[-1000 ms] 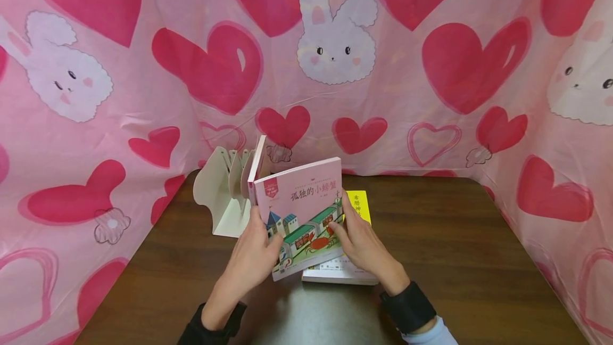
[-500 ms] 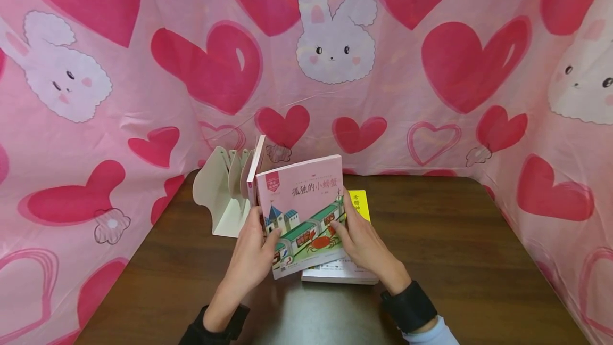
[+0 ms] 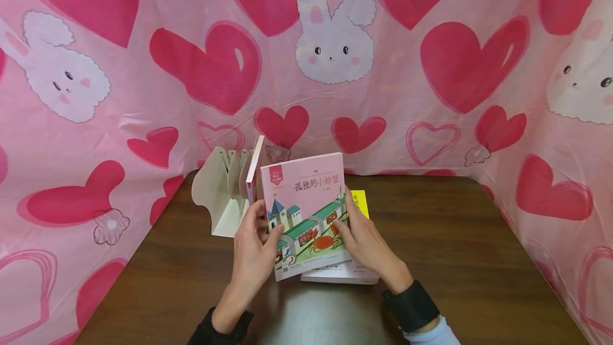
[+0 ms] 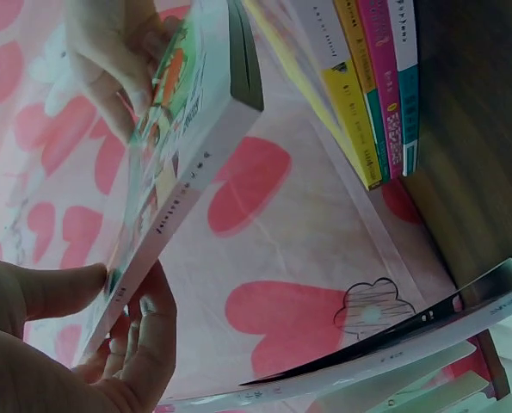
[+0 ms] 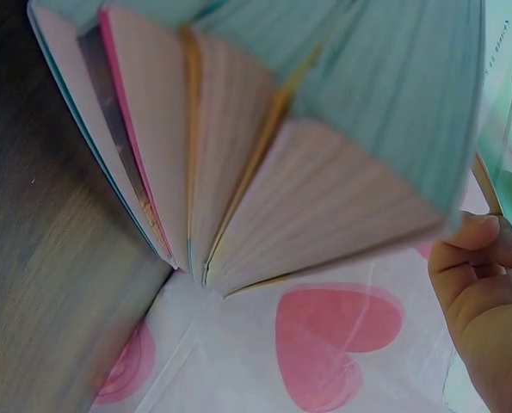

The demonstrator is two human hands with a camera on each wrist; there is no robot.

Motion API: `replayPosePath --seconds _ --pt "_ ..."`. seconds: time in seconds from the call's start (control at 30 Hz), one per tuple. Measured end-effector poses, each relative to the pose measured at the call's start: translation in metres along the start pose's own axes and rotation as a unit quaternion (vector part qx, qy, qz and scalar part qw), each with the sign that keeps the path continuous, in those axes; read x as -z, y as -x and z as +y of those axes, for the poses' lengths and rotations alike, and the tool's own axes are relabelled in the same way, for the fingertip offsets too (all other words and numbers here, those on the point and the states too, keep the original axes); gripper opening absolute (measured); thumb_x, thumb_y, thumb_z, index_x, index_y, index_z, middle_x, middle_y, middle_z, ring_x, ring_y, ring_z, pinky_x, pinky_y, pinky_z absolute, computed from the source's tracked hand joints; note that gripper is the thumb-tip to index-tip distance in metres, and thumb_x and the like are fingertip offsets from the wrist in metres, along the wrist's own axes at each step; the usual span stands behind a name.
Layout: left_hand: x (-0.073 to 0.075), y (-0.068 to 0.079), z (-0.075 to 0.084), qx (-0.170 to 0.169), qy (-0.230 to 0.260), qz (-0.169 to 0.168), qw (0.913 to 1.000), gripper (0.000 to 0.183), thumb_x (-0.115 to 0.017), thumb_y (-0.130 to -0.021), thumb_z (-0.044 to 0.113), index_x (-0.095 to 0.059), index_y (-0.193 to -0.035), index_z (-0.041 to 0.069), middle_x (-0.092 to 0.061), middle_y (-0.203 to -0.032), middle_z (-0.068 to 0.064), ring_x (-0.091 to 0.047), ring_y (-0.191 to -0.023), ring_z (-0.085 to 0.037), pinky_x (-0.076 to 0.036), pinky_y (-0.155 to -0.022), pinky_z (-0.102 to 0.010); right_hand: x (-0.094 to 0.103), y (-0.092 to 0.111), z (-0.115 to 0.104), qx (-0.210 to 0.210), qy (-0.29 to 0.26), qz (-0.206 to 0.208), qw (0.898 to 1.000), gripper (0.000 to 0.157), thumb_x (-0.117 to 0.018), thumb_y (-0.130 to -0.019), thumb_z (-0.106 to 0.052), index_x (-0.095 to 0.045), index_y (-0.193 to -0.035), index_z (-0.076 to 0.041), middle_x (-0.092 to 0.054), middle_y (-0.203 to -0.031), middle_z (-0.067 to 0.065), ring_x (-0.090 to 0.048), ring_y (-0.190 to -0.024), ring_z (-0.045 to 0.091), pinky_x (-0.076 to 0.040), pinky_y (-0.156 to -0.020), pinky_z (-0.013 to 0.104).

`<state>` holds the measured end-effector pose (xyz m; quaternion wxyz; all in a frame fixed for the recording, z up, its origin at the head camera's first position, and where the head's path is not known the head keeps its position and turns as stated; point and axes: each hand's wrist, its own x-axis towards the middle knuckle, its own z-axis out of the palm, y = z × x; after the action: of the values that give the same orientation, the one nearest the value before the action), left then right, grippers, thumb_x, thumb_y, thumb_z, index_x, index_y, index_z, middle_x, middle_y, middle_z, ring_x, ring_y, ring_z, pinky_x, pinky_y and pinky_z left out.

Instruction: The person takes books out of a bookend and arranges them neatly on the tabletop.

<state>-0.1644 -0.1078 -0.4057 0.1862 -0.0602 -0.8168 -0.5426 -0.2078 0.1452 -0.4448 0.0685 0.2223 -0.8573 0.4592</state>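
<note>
Held in both hands above the table is a pink picture book [image 3: 313,217], tilted, its cover showing a train, a castle and a red crab. My left hand [image 3: 255,253] grips its lower left edge, thumb on the cover; the left wrist view shows the fingers curled behind the book's spine [image 4: 165,228]. On the right side, my right hand [image 3: 371,244] holds the book with the thumb on the cover and the fingers mostly hidden behind. Under and behind it lies a stack of books [image 3: 340,273], whose coloured spines [image 4: 378,95] show in the left wrist view.
A beige book rack [image 3: 225,196] stands left of the hands. One pink book [image 3: 256,166] is upright at the rack's right side. The dark wooden table [image 3: 445,238] is enclosed by a pink curtain [image 3: 407,95] with hearts and rabbits.
The picture book has turned slightly, and its left edge has moved to the right. My left hand has shifted a little to the right with it; the right hand has barely moved.
</note>
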Motion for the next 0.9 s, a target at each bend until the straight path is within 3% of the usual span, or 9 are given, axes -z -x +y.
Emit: replayPosePath --seconds 0.13,0.27,0.5,0.77,0.9 --pt "0.0002 0.0013 -0.0046 -0.022 -0.028 -0.005 0.9993 0.073 -0.079 -0.092 -0.003 -0.048 -0.157 0.009 -0.061 -0.124 -0.009 -0.062 -0.097 -0.023 -0.059 -0.076 -0.027 0.0008 0.0004 0.0003 -0.003 0.009 -0.003 1.000 0.093 -0.066 -0.105 -0.015 -0.001 -0.170 -0.021 -0.044 -0.157 0.010 -0.058 -0.116 0.022 -0.052 -0.104 0.050" --pt "0.0010 0.0015 -0.0068 -0.025 -0.051 -0.028 0.9980 0.080 -0.075 -0.095 -0.002 -0.038 -0.164 0.015 -0.056 -0.125 -0.008 -0.057 -0.102 -0.022 -0.058 -0.078 -0.025 0.0019 0.0006 0.0001 -0.013 0.011 -0.001 1.000 0.093 -0.066 -0.105 -0.015 -0.001 -0.170 -0.021 -0.046 -0.154 0.010 -0.059 -0.114 0.023 -0.053 -0.102 0.050" --pt "0.0002 -0.0002 -0.0068 -0.015 -0.067 -0.047 0.9965 0.079 -0.071 -0.098 0.000 -0.033 -0.166 0.014 -0.053 -0.120 -0.009 -0.053 -0.103 -0.023 -0.053 -0.071 -0.025 0.0021 0.0013 0.0024 -0.030 -0.002 -0.004 1.000 0.093 -0.067 -0.104 -0.020 -0.001 -0.170 -0.024 -0.048 -0.150 0.009 -0.058 -0.117 0.023 -0.052 -0.102 0.052" --pt "-0.0042 -0.0028 -0.0086 0.001 -0.063 -0.064 0.9959 0.081 -0.070 -0.100 0.001 -0.027 -0.168 0.015 -0.052 -0.124 -0.010 -0.056 -0.108 -0.026 -0.058 -0.082 -0.029 0.0035 0.0006 0.0044 -0.053 -0.019 -0.007 0.998 0.091 -0.073 -0.101 -0.025 -0.012 -0.168 -0.028 -0.055 -0.137 0.003 -0.059 -0.113 0.021 -0.056 -0.097 0.049" --pt "-0.0074 -0.0054 -0.0094 0.012 -0.061 -0.068 0.9957 0.084 -0.069 -0.099 -0.001 -0.023 -0.168 0.010 -0.051 -0.124 -0.010 -0.055 -0.109 -0.025 -0.056 -0.084 -0.029 0.0046 0.0000 0.0053 -0.062 -0.019 -0.010 0.998 0.089 -0.073 -0.101 -0.026 -0.014 -0.167 -0.028 -0.056 -0.134 0.003 -0.060 -0.111 0.021 -0.057 -0.095 0.048"
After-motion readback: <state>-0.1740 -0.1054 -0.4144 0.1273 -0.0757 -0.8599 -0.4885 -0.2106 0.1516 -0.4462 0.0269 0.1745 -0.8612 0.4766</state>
